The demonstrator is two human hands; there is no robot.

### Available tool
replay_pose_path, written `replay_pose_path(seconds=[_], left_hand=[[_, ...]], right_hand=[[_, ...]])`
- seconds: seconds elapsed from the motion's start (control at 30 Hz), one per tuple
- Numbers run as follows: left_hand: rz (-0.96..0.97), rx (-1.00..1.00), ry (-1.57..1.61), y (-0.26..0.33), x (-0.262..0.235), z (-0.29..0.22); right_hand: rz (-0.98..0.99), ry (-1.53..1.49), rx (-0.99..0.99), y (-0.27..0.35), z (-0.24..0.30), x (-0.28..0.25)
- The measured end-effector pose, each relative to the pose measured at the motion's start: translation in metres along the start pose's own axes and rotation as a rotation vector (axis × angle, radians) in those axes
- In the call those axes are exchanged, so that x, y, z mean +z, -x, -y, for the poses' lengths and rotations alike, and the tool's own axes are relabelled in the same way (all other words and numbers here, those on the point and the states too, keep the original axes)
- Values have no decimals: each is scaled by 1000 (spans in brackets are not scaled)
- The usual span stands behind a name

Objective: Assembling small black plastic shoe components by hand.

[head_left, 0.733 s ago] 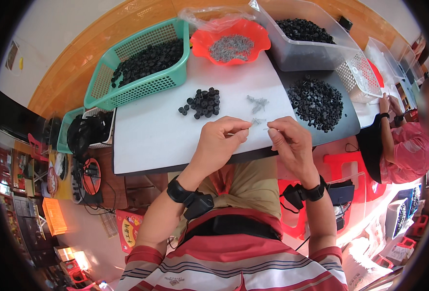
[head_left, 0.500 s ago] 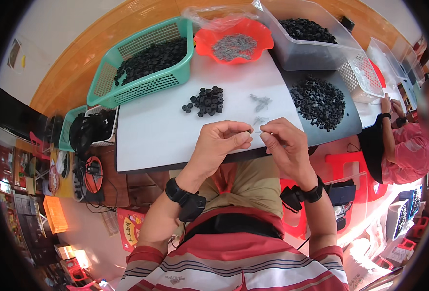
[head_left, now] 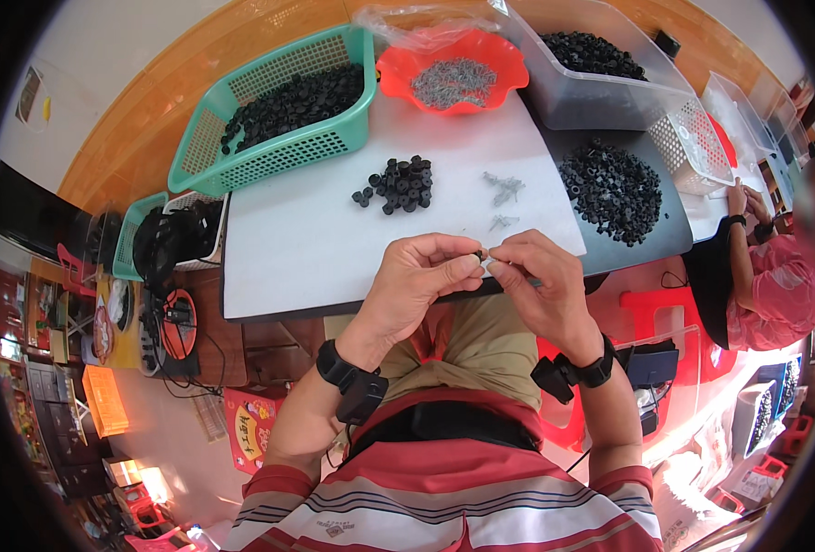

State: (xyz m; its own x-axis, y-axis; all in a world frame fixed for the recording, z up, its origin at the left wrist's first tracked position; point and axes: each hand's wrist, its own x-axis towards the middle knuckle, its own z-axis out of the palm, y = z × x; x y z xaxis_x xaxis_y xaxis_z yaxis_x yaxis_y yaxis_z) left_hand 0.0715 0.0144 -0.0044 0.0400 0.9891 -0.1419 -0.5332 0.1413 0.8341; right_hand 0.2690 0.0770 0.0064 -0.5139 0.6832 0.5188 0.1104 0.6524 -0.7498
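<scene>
My left hand [head_left: 415, 278] pinches a small black round part [head_left: 477, 255] between thumb and fingertips, mostly covered by them. My right hand [head_left: 547, 281] is closed in a pinch, its fingertips meeting the left ones at that part; what it holds is too small and hidden to make out. Both hands are over the front edge of the white table sheet [head_left: 315, 248]. Beyond the left hand lies a cluster of black round parts [head_left: 405, 187] with centre holes. Ahead of the right hand are two little heaps of thin grey screw-like pieces [head_left: 504, 189].
A green basket [head_left: 269, 158] of black parts stands far left, beside a red scalloped bowl [head_left: 453, 103] of grey screw-like pieces. A clear bin [head_left: 601, 106] stands far right. Black rings [head_left: 612, 193] are piled on a dark board. At right, another person [head_left: 766, 276] works.
My right hand has moved left, so the fingertips of both hands now meet. The view has shifted slightly, while the piles and containers look the same.
</scene>
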Motion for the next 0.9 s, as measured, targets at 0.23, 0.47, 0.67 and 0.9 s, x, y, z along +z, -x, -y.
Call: replay_pose_path(seconds=[0.23,0.47,0.67,0.9], left_hand=[[-16,-19,-8,1,-1,4],[0,-28,30,5,0,2],[-1,-22,101,10,0,3],[-46,18,110,18,-6,2]], right_hand=[[-2,10,-52,2,-3,3],[0,-9,-62,3,-5,5],[48,-122,99,-5,-6,-8],[136,644,-21,-25,-24,-4]])
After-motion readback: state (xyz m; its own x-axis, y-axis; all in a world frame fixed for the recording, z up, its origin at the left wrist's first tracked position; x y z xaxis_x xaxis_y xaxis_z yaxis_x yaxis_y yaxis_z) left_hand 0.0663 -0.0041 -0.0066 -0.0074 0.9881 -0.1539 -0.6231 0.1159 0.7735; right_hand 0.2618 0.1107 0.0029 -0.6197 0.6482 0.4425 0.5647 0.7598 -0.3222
